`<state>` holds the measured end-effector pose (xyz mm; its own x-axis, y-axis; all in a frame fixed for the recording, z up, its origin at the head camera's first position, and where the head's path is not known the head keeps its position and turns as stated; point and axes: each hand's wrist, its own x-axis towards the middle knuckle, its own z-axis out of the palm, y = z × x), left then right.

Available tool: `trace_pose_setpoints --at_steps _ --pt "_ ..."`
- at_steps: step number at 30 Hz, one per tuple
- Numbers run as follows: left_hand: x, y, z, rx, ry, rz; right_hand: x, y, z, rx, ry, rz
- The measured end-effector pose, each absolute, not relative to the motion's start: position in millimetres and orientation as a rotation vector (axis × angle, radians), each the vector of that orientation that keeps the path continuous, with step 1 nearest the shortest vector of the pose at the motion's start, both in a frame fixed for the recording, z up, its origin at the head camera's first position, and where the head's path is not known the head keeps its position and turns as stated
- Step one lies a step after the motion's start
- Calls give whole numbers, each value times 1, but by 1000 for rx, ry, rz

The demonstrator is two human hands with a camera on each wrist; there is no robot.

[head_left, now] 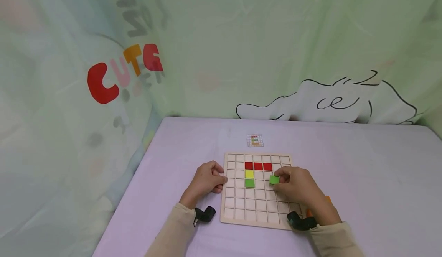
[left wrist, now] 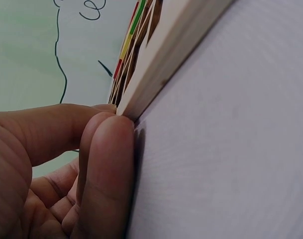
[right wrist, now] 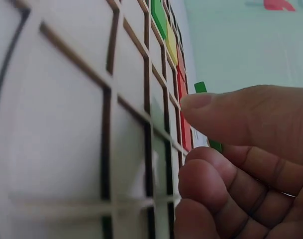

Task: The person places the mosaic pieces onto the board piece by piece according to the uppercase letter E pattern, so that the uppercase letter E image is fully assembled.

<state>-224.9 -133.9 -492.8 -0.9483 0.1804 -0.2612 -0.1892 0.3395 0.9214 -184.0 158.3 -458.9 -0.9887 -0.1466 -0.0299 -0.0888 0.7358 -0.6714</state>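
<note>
the right hand [head_left: 298, 182] pinches a green tile [head_left: 274, 180] between thumb and fingers, holding it above the right part of the wooden grid board [head_left: 240, 214]. the left hand [head_left: 206, 178] grips the board's left edge, thumb and forefinger close together there. both wrists wear small black devices [head_left: 206, 214] just beyond the cuffs of beige sleeves [head_left: 174, 226].

on the board, which lies flat, three red tiles [head_left: 258, 166] sit side by side in the second row from the far edge. a yellow tile [head_left: 249, 174] sits just nearer than the leftmost red one, and another green tile [head_left: 249, 183] comes next in the same column.

orange pieces [head_left: 328, 200] show partly from behind the right wrist. beyond the board's far edge lies a small printed card [head_left: 255, 140] with a coloured grid. everything rests on a pale lilac counter [head_left: 376, 172], with a green printed curtain [head_left: 214, 38] behind it.
</note>
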Motion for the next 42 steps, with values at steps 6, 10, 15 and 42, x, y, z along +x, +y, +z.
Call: trace_pose_setpoints --at_steps 6,10,15,42 --pt "-226 -135 -494 -7 2291 1647 -185 147 -460 -210 2833 -1101" --pt "-226 -136 -496 -12 2290 1642 -186 139 -462 -181 2819 -1100" --pt "-224 -137 -497 -27 2294 1631 -188 129 -464 -179 2805 -1091" --pt "-225 -136 -496 -4 2293 1641 -194 119 -467 -147 2752 -1050"
